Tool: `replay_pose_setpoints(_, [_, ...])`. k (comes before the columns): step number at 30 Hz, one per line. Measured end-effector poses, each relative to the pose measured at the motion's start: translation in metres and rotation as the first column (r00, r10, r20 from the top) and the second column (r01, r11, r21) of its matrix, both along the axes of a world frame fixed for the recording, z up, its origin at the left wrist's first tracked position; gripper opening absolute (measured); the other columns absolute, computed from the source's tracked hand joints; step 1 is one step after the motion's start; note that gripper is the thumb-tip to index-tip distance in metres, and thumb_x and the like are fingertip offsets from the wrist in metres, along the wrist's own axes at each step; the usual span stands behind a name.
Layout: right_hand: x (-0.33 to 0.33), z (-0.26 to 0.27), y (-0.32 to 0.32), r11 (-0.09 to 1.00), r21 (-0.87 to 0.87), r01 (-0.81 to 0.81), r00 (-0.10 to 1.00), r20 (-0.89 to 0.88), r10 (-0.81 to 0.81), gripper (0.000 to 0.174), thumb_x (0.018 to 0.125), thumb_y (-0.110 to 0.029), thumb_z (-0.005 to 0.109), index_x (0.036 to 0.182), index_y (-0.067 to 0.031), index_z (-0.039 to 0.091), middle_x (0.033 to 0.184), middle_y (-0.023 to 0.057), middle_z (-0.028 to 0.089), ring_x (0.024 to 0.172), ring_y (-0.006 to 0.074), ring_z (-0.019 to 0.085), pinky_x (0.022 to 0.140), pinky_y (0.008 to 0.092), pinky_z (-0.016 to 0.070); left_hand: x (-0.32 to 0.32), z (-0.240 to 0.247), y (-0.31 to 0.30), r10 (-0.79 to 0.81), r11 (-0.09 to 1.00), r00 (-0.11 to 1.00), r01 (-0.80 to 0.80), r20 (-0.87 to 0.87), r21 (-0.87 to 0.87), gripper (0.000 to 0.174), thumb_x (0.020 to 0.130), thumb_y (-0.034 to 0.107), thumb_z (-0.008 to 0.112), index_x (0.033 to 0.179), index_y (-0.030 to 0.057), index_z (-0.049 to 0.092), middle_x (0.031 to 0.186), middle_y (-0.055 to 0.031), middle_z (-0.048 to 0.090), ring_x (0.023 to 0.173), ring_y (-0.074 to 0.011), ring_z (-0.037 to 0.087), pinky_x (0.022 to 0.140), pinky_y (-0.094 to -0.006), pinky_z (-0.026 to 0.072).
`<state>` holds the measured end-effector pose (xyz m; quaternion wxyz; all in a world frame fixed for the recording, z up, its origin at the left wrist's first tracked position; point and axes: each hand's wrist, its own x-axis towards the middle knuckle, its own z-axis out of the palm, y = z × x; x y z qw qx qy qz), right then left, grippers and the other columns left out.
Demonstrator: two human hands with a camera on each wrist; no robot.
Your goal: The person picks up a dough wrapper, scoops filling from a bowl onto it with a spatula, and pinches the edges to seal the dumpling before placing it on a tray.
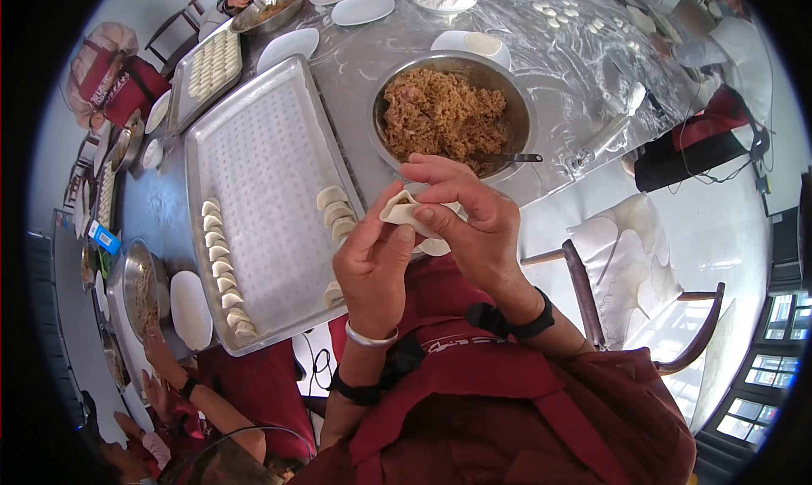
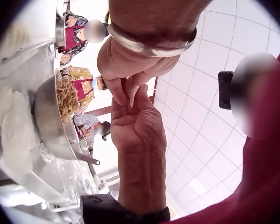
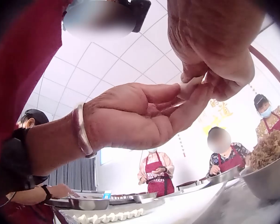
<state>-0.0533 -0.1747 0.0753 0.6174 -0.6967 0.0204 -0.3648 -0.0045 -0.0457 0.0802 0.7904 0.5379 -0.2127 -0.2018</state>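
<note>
A half-folded dumpling [image 1: 397, 213] is pinched between both hands in front of the body, with brown filling showing at its open end. My left hand [image 1: 372, 269], with a silver bracelet at the wrist, grips the wrapper's left side between thumb and fingers. From the other side my right hand [image 1: 482, 227] pinches the wrapper's edge, its thumb on top. In the right wrist view a bit of pale dough [image 3: 189, 87] shows between the fingertips; in the left wrist view the hands hide it. Just beyond the hands stands a metal bowl [image 1: 372, 117] of brown filling [image 1: 444, 109] with a dark-handled utensil [image 1: 516, 158].
A large perforated tray [image 1: 262, 147] lies left, with folded dumplings [image 1: 222, 267] along its sides. White wrappers [image 2: 18, 130] are stacked beside the bowl. Plates [image 1: 364, 9] and a second dumpling tray [image 1: 207, 66] stand farther back. A chair [image 1: 630, 265] is at right; other people work around the table.
</note>
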Motion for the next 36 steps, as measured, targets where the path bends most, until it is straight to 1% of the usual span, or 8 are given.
replay_pose_setpoints(3, [-0.001,0.004,-0.003,0.998,-0.056,-0.002,1.000,0.018,0.003,0.009,0.083,-0.003,0.072,0.092,-0.0029,0.070,0.117,0.0140,0.068,0.121,0.0289,0.058,0.098,0.0392,0.0468,0.001,-0.003,0.003,-0.039,0.998,0.996,0.035,0.081,0.048,0.041,0.099,0.007,0.055,0.137,-0.0074,0.048,0.125,-0.0140,0.061,0.111,-0.0198,0.062,0.093,-0.0343,0.0566])
replay_pose_setpoints(9, [-0.001,0.003,-0.011,0.977,-0.214,-0.010,0.999,-0.033,0.003,0.020,0.081,-0.005,0.075,0.101,-0.0031,0.072,0.119,0.0133,0.068,0.124,0.0311,0.056,0.100,0.0412,0.0458,0.003,-0.005,0.004,-0.050,0.998,0.999,0.050,-0.001,-0.026,0.043,0.099,0.008,0.056,0.138,-0.0072,0.047,0.125,-0.0147,0.061,0.111,-0.0215,0.062,0.094,-0.0355,0.0560])
replay_pose_setpoints(12, [0.001,0.012,-0.004,0.993,-0.120,-0.018,1.000,-0.027,0.015,0.026,0.079,-0.005,0.076,0.105,-0.0039,0.072,0.120,0.0136,0.068,0.125,0.0321,0.055,0.100,0.0413,0.0458,0.003,-0.006,0.002,-0.072,0.996,0.997,0.070,-0.019,-0.056,0.043,0.100,0.010,0.056,0.138,-0.0076,0.047,0.124,-0.0149,0.061,0.111,-0.0219,0.063,0.095,-0.0359,0.0554])
replay_pose_setpoints(18, [0.006,0.001,-0.007,0.959,-0.283,-0.025,1.000,0.001,0.026,0.018,0.076,-0.005,0.077,0.094,-0.0044,0.072,0.116,0.0126,0.069,0.121,0.0337,0.059,0.098,0.0414,0.0477,0.003,-0.005,0.004,-0.081,0.996,0.993,0.077,-0.081,-0.052,0.045,0.099,0.002,0.053,0.142,-0.0084,0.042,0.123,-0.0146,0.062,0.110,-0.0172,0.062,0.095,-0.0302,0.0524])
replay_pose_setpoints(24, [0.004,-0.003,-0.010,0.944,-0.319,-0.085,0.996,0.011,0.093,0.020,0.076,-0.007,0.077,0.095,-0.0044,0.072,0.117,0.0121,0.069,0.121,0.0338,0.058,0.099,0.0433,0.0466,0.003,-0.004,0.006,-0.113,0.988,0.992,0.108,0.047,0.114,0.049,0.099,0.002,0.054,0.144,-0.0076,0.039,0.126,-0.0124,0.061,0.111,-0.0156,0.060,0.095,-0.0288,0.0499])
replay_pose_setpoints(30, [0.003,0.013,-0.008,0.976,-0.130,-0.172,0.983,-0.085,0.162,0.034,0.076,-0.008,0.077,0.110,-0.0044,0.071,0.123,0.0130,0.067,0.128,0.0342,0.052,0.102,0.0425,0.0446,0.007,-0.003,0.008,-0.151,0.987,0.988,0.149,0.038,0.059,0.053,0.098,0.000,0.054,0.147,-0.0039,0.036,0.125,-0.0116,0.060,0.106,-0.0136,0.061,0.089,-0.0277,0.0515])
replay_pose_setpoints(33, [0.005,0.007,-0.010,0.962,-0.165,-0.219,0.976,-0.051,0.213,0.026,0.077,-0.006,0.077,0.102,-0.0039,0.072,0.120,0.0126,0.068,0.128,0.0337,0.053,0.101,0.0417,0.0448,0.007,-0.002,0.008,-0.168,0.983,0.986,0.168,-0.004,0.075,0.055,0.097,-0.001,0.054,0.148,-0.0033,0.034,0.122,-0.0100,0.061,0.102,-0.0120,0.061,0.087,-0.0260,0.0513])
replay_pose_setpoints(36, [0.005,0.002,-0.009,0.961,-0.164,-0.221,0.975,-0.024,0.220,0.018,0.077,-0.004,0.076,0.094,-0.0035,0.072,0.117,0.0123,0.069,0.124,0.0331,0.056,0.100,0.0411,0.0457,0.004,0.009,0.008,-0.166,0.981,0.984,0.171,-0.070,0.089,0.051,0.096,-0.001,0.053,0.144,-0.0068,0.037,0.128,-0.0100,0.054,0.114,-0.0154,0.056,0.095,-0.0276,0.0475])
